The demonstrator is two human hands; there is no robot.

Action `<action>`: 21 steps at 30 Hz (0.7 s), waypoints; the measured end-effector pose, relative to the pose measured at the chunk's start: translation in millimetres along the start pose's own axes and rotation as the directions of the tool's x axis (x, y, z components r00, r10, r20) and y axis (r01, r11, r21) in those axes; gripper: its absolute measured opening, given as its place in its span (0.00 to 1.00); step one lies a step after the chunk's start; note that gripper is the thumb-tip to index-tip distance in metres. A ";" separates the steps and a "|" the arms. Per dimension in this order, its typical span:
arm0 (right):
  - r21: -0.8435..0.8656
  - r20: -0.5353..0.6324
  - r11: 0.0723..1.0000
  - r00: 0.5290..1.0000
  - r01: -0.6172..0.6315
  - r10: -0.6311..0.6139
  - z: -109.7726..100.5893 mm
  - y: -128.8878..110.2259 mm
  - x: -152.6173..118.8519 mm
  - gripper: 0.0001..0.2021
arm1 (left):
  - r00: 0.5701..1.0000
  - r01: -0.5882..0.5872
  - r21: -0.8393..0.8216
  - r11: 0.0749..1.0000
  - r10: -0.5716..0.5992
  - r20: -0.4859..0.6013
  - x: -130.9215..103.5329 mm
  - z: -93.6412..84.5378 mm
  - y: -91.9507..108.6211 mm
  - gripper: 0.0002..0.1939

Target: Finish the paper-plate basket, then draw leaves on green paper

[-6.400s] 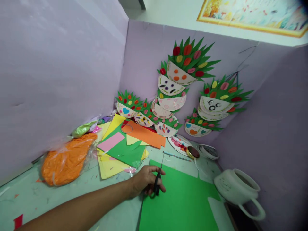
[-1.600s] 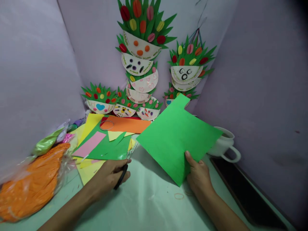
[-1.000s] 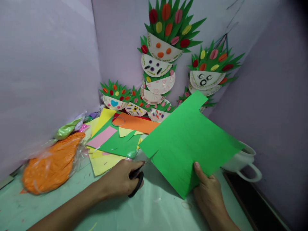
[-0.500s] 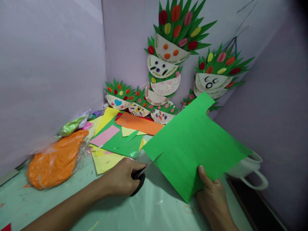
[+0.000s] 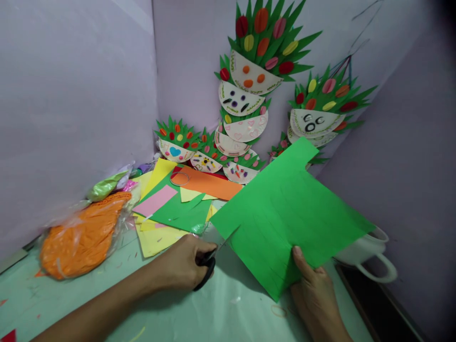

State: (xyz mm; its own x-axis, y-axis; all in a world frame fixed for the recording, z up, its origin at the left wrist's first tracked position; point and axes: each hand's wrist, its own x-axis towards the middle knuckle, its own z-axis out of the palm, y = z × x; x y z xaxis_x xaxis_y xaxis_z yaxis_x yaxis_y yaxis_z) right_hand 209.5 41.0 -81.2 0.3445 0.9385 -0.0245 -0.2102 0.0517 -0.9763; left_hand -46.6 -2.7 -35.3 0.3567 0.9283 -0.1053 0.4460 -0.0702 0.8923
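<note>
Black-handled scissors sit in my left hand, whose fingers are wrapped through the loops. The blades reach into the lower left edge of a green paper sheet, where a short slit shows. My right hand grips that sheet near its lower corner, thumb on top and the other fingers mostly hidden beneath. The sheet is held tilted above the table, with a tab-like strip sticking up at its top corner.
Coloured paper pieces lie on the table ahead. An orange clay bag is at left, a white cup at right behind the sheet. Half-plate crafts with paper flowers stand or hang against the back wall.
Almost nothing differs. The green sheet and both hands keep nearly the same place, and the scissors remain at the sheet's edge.
</note>
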 end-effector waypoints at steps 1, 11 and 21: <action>-0.024 -0.033 1.000 0.999 -0.018 0.017 1.0 -1.6 -0.9 0.27 | 1.000 -0.002 0.005 1.000 0.002 -0.004 0.1 0.2 -0.5 0.02; 0.017 -0.034 0.996 0.996 -0.084 0.084 1.8 -3.2 -2.7 0.26 | 1.000 0.009 -0.066 0.998 -0.008 0.005 -1.1 1.3 4.2 0.04; -0.037 -0.019 0.995 0.996 -0.088 0.088 3.1 -3.9 -5.9 0.23 | 0.999 -0.020 -0.050 0.999 0.017 -0.052 1.8 3.4 -1.1 0.04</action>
State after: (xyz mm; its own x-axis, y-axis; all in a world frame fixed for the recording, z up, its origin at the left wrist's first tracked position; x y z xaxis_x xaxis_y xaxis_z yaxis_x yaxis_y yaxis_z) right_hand 205.4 36.3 -76.6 0.3419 0.9328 -0.1142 -0.2062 -0.0441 -0.9775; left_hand -43.6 -2.2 -38.0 0.3214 0.9446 -0.0673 0.3976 -0.0701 0.9149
